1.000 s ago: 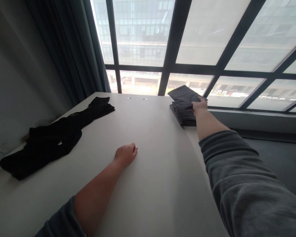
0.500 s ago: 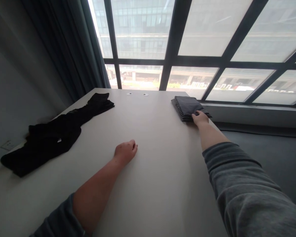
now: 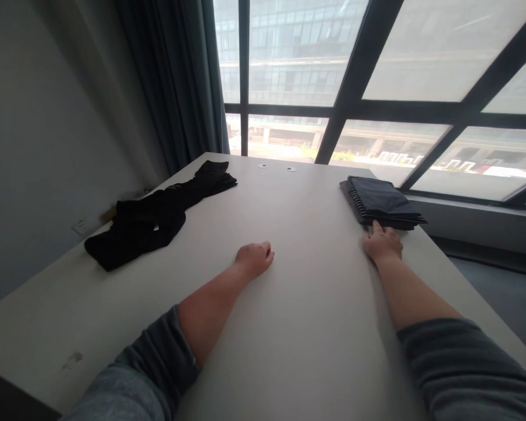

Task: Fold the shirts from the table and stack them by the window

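Note:
My left hand (image 3: 255,260) rests on the white table (image 3: 307,304), its fingers curled into a loose fist with nothing seen in it. At the right, a folded stack of dark grey cloth (image 3: 381,200) lies flat, with a striped strip along its left edge. Just in front of its near edge is my right hand (image 3: 383,241), palm down. The index finger reaches out to that edge and the other fingers are bent; nothing shows in them. On the left side of the table lies a rumpled black garment (image 3: 155,216) with a small white tag.
Two small white discs (image 3: 291,169) sit near the table's far end. Beyond stands a large dark-framed window (image 3: 284,137), with a dark curtain (image 3: 179,82) to its left. A wall socket (image 3: 79,227) is behind the black garment. The table's right edge runs beside my right arm.
My right hand has moved from the stack's near right corner to the front of its near edge, its fingers off the top. The view has turned left. My left hand keeps its fist.

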Demonstrator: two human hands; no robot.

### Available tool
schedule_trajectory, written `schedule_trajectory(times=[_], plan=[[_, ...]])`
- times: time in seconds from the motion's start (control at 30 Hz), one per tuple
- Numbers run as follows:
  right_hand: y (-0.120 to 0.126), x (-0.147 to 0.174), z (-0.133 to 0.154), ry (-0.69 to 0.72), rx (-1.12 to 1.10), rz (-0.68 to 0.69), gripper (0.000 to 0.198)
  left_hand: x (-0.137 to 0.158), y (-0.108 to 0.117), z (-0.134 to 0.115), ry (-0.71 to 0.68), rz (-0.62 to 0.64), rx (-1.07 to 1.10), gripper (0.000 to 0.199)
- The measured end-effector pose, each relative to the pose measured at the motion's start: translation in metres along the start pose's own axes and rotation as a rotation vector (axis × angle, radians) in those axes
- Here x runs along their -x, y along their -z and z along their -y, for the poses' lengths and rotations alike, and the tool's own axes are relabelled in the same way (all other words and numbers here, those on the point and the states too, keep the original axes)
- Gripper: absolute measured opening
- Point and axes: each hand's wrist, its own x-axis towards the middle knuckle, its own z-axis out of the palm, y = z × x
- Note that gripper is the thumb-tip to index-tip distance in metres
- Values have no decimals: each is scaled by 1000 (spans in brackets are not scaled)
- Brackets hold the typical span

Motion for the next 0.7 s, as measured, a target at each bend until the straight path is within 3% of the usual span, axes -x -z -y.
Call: schedule_trajectory(times=[0.13, 0.3, 0.47, 0.53, 0.63, 0.7], plan=[[-4, 46, 4, 189, 51, 38, 53, -14, 16, 42, 97, -43, -22, 34], [-1, 117, 10, 468, 131, 75, 55, -16, 40, 105, 256, -123, -57, 34], [9, 174, 11, 509, 122, 164, 58, 16, 66, 162, 332, -306, -94, 41], [13, 189, 10, 504, 93, 175, 58, 36, 78, 197, 360, -419, -108, 43], [17, 201, 8, 504, 56, 185, 58, 65, 92, 260, 378, -722, -109, 37], [18, 204, 8, 501, 45, 186, 58, 77, 97, 297, 470, -777, -70, 47]])
